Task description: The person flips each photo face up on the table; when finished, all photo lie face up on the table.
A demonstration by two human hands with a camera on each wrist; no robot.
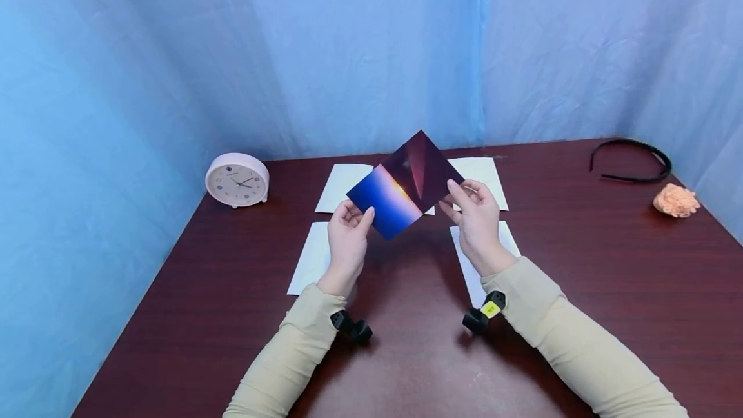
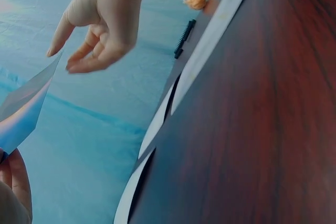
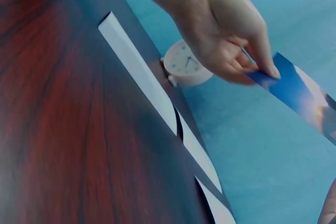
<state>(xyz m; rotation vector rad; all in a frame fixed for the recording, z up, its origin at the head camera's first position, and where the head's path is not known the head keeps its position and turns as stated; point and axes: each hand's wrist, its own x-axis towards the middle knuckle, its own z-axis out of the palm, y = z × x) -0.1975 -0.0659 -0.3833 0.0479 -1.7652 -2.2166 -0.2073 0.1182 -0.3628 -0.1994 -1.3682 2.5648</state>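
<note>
A glossy picture card [image 1: 400,186], half dark red and half blue with a bright pale band, is held tilted above the table. My left hand [image 1: 349,234] pinches its lower left corner between thumb and fingers; the right wrist view shows this left hand [image 3: 231,35] from the side. My right hand [image 1: 476,221] is at the card's right corner. In the left wrist view, the right hand's [image 2: 107,19] thumb and fingers stand apart around that corner, with a gap. Beneath lie several white sheets [image 1: 339,189], partly hidden by the card and hands.
A round white clock [image 1: 237,180] stands at the back left of the dark red wooden table [image 1: 400,353]. At the right are a black headband [image 1: 662,157] and an orange, ruffled flower-like thing [image 1: 676,200]. Blue curtains [image 1: 371,50] close off the back and sides.
</note>
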